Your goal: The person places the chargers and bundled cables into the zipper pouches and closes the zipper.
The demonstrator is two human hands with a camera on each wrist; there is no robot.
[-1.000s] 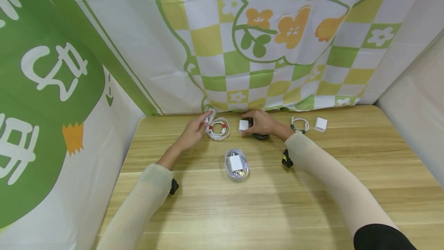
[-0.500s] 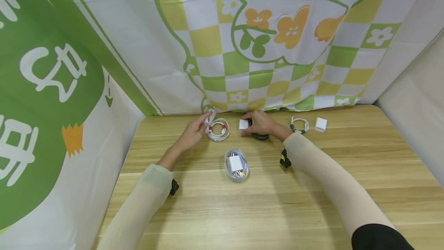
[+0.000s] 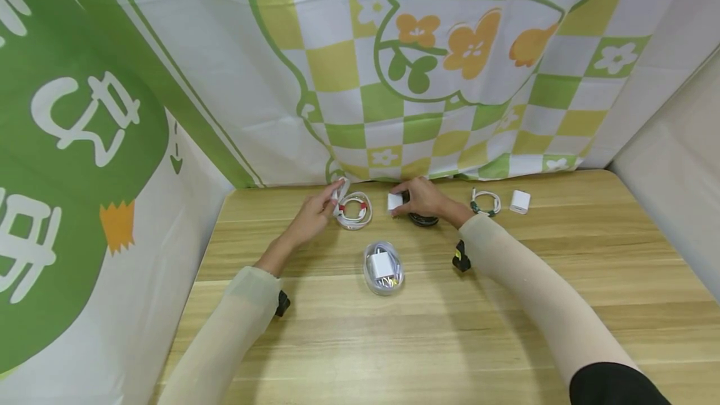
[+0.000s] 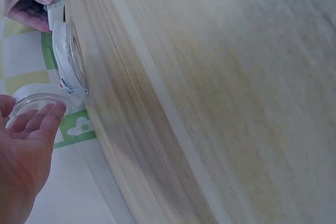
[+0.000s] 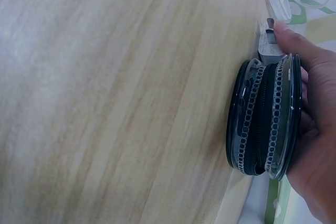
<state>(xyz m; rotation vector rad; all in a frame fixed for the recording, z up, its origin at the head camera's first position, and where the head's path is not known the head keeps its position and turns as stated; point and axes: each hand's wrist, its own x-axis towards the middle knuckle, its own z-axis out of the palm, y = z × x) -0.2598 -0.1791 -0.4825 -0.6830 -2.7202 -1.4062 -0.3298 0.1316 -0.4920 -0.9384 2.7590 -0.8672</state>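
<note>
My left hand (image 3: 311, 216) holds up the lid (image 4: 39, 95) of a clear round zip case with white trim. In the case's base (image 4: 68, 59) lies a coiled white cable (image 3: 344, 216) with red ties, seen in the head view. To the right, my right hand (image 3: 424, 197) pinches a white charger plug (image 3: 395, 202) between thumb and fingers; its metal prongs (image 5: 271, 31) show in the right wrist view. A black-rimmed round zip case (image 5: 265, 119) sits beside that hand, partly beneath it in the head view.
Nearer on the wooden table (image 3: 337, 342) stands a clear zip case (image 3: 385, 292) with a white charger (image 3: 382, 264) and cable inside. At the right lie a coiled white cable (image 3: 497, 200) with green ties and another white charger (image 3: 520, 201). A patterned cloth (image 3: 349, 92) hangs behind.
Both hands stay nearly where they were. The charger plug in my right hand has tipped slightly; the left hand still holds the lid.
</note>
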